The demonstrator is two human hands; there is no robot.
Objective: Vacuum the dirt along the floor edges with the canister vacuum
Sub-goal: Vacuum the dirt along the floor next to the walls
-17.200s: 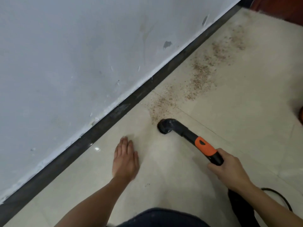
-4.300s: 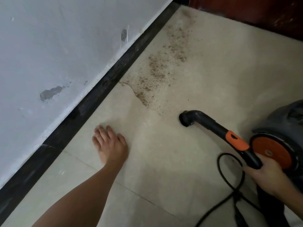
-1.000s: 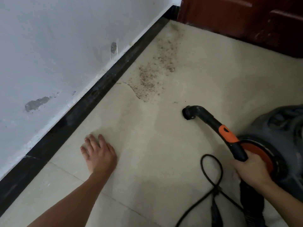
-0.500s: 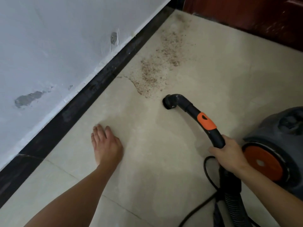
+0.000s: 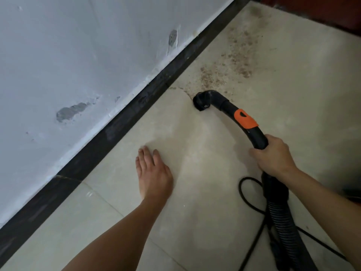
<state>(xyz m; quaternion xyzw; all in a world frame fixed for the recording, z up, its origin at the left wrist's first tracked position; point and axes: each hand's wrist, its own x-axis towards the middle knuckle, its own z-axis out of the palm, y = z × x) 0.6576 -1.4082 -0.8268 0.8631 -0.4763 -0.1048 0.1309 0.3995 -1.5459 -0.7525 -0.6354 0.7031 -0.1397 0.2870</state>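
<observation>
My right hand [image 5: 273, 155] grips the black vacuum handle tube [image 5: 254, 133], which carries an orange slider [image 5: 245, 119]. The tube's open black nozzle [image 5: 202, 100] rests on the beige tile at the near edge of a brown dirt patch [image 5: 230, 65]. That dirt runs along the floor beside the black baseboard [image 5: 136, 110] toward the far corner. My left hand [image 5: 153, 173] lies flat on the tile, fingers together, holding nothing, left of the nozzle. A ribbed hose [image 5: 281, 218] drops from my right hand.
A white wall [image 5: 78, 55] with chipped paint rises above the baseboard. A black power cord [image 5: 246, 196] loops on the floor by the hose. A dark red door [image 5: 322, 10] closes the far corner. The canister's dark edge [image 5: 353, 194] shows at the right border.
The nozzle has moved forward and left, from bare tile up to the near edge of the dirt. The canister body has slid almost out of view. My left hand stays flat on the floor.
</observation>
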